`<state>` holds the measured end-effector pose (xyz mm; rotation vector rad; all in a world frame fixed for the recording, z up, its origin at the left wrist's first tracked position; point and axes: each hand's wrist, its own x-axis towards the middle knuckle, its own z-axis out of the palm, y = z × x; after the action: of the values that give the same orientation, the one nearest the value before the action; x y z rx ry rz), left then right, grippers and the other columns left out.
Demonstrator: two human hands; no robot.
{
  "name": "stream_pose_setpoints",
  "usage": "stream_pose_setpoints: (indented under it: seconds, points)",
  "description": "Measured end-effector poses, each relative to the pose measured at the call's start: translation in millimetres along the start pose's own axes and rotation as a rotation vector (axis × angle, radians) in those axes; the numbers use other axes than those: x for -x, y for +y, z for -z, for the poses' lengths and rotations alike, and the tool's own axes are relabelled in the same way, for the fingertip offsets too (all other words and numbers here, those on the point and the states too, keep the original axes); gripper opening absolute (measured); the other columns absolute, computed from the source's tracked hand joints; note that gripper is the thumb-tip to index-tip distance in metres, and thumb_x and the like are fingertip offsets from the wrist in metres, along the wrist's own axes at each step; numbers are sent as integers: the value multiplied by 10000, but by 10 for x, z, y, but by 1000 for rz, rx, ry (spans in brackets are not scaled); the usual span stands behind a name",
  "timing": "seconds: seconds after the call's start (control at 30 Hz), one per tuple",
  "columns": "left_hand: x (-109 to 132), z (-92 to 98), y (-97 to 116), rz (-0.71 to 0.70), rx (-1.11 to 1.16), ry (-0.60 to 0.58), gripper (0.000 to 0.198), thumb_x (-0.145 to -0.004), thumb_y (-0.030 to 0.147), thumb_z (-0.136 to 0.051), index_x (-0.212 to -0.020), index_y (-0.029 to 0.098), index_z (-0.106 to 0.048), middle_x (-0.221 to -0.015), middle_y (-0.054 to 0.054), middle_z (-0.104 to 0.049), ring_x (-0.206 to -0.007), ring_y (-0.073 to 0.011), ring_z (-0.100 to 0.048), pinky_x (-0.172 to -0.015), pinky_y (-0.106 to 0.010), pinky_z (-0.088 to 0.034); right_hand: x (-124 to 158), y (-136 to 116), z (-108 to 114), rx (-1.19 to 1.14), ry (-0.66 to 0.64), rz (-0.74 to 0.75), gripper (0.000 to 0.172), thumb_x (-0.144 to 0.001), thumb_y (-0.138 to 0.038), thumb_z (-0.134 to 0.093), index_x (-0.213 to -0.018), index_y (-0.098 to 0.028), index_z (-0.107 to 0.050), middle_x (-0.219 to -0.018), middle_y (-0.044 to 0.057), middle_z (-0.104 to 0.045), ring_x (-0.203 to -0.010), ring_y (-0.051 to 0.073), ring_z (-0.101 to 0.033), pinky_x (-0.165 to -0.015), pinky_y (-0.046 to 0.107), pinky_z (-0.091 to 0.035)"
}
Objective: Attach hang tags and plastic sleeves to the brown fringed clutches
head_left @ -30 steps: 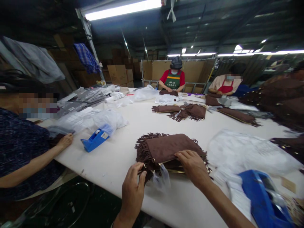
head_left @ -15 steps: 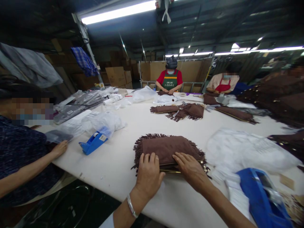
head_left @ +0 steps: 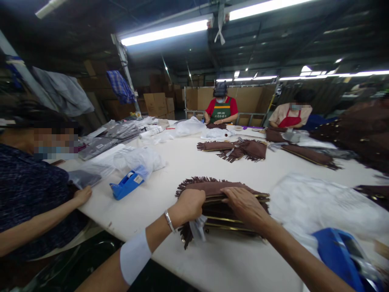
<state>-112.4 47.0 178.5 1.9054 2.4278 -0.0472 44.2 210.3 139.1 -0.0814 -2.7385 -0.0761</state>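
Observation:
A brown fringed bag (head_left: pixel 214 186) with gold zips lies on the white table in front of me, its near edge lifted so that several zip lines show. My left hand (head_left: pixel 191 206) is closed on the near left part of that edge. A pale, translucent strip (head_left: pixel 199 228) hangs just below the left hand. On the right part of the same edge, my right hand (head_left: pixel 244 202) grips with its fingers over the top; the thumb is hidden. Dark fringe sticks out along the far side and the near left corner.
To the left stand a blue tape dispenser (head_left: pixel 127 183) and clear plastic bags (head_left: pixel 141 160). White plastic bags (head_left: pixel 322 198) and another blue dispenser (head_left: pixel 337 255) are on the right. More brown fringed bags (head_left: pixel 253 149) lie farther back. Co-workers sit around the table, one (head_left: pixel 33 194) close on my left.
Both hands lay flat on the bag before; now they grip its near edge, which has come up, showing the zips and the translucent strip. The view has tilted slightly.

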Motion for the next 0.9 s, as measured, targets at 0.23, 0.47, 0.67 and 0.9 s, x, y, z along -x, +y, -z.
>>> stream_pose_setpoints:
  seconds: [0.23, 0.47, 0.67, 0.9]
  points:
    - [-51, 188, -166, -138, 11, -42, 240, -722, 100, -487, -922, 160, -606, -927, -127, -705, -869, -269, -661, -719, -343, -507, 87, 175, -36, 65, -106, 55, 369, -856, -69, -444, -1211, -155, -500, -1072, 111, -655, -954, 224, -614, -820, 344, -441]
    - [477, 576, -755, 25, 197, 31, 297, -732, 98, -457, -984, 196, -583, -955, -64, -690, -871, -203, -634, -706, -262, -460, -986, -117, 497, 194, -37, 213, 137, -883, -144, -499, -995, -179, -569, -900, 82, -654, -846, 217, -577, -770, 321, -355]
    - [1220, 876, -1228, 368, 84, 42, 414, -743, 101, -436, -1115, 222, -573, -1007, -41, -684, -931, -218, -634, -811, -310, -472, -2001, -670, 289, 50, 170, 405, 149, -933, -214, -483, -1056, -188, -564, -986, 70, -650, -941, 211, -540, -845, 341, -321]
    - [1372, -212, -1200, 449, -89, -92, 732, -724, -40, -313, -1440, 101, -259, -1444, -181, -423, -1294, -249, -435, -1057, -422, -347, -2057, -1017, -855, -130, -154, 308, 287, -955, -187, -396, -1194, -206, -554, -1196, 103, -609, -1153, 232, -477, -979, 412, -311]
